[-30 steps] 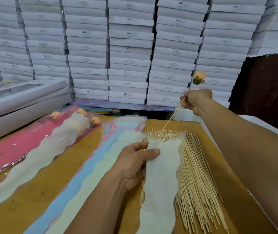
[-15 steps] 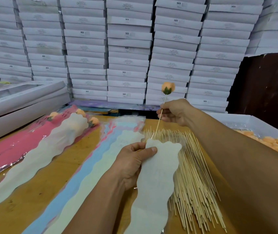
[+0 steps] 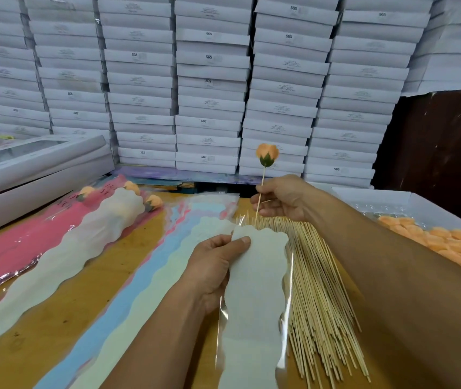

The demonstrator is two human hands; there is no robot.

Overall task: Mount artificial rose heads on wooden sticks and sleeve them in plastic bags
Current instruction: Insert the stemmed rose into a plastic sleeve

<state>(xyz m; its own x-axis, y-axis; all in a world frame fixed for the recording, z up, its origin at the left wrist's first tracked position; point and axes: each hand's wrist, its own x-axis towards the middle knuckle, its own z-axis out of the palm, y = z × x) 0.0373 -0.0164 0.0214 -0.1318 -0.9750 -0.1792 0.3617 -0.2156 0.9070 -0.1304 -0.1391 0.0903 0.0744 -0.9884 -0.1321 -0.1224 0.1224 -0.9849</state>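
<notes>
Right hand (image 3: pixel 282 199) pinching the wooden stick (image 3: pixel 260 193) upright, rose head (image 3: pixel 267 154) topmost, its lower tip just above the plastic bag (image 3: pixel 254 290), whose far mouth the left hand (image 3: pixel 215 265) grips, apparently to receive the stick, over the table (image 3: pixel 64 304).

A packing workshop: stacked white boxes (image 3: pixel 212 88) wall in the wooden table (image 3: pixel 64 299), with stick bundles (image 3: pixel 322 290) and bag piles (image 3: pixel 128 276) on it
</notes>
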